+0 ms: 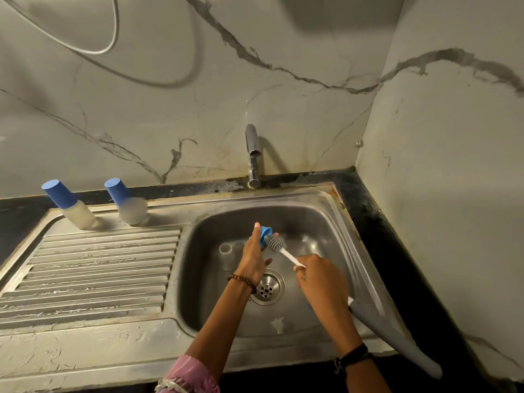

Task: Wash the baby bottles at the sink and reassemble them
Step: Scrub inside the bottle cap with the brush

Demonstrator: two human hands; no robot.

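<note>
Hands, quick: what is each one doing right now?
Left hand: holds a blue bottle part over the sink.
Right hand: grips the white handle of the bottle brush, its bristles against the blue part.

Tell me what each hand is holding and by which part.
The left hand grips a blue bottle part by its edge. The right hand grips the bottle brush by its white handle, bristles against the blue part.
</note>
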